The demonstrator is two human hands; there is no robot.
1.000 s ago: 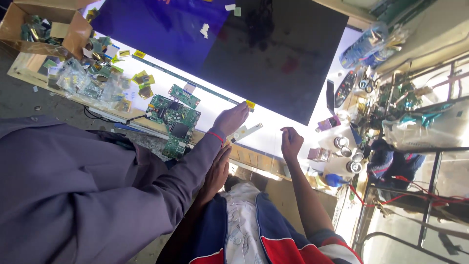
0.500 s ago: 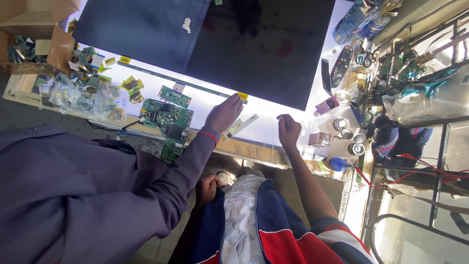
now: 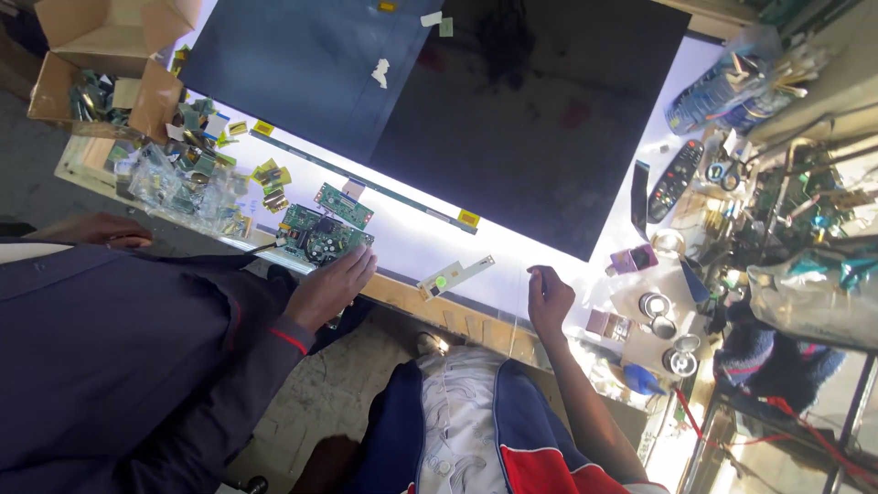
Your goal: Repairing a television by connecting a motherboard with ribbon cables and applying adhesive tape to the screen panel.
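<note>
My right hand (image 3: 331,285), in a grey sleeve with a red cuff, rests flat with its fingertips on the near edge of a green circuit board (image 3: 320,236). That board lies on a lit white panel (image 3: 412,242). My left hand (image 3: 102,230) lies at the far left against my grey garment, with its fingers partly hidden. A dark screen sheet (image 3: 512,119) covers most of the panel. A small white strip board (image 3: 455,275) lies near the panel's front edge. A co-worker in a red, blue and white shirt keeps a loosely curled hand (image 3: 549,297) at that edge.
A cardboard box (image 3: 101,46) and several loose small boards (image 3: 197,174) lie at the left. A long thin strip (image 3: 366,183) with a yellow tab (image 3: 468,218) runs along the dark sheet. A remote (image 3: 677,178), a plastic bottle (image 3: 722,78), tins (image 3: 654,306) and tools crowd the right.
My right hand has left the yellow tab at the dark sheet's edge and moved left onto the green circuit board. The co-worker's hand has stayed by the panel's front edge.
</note>
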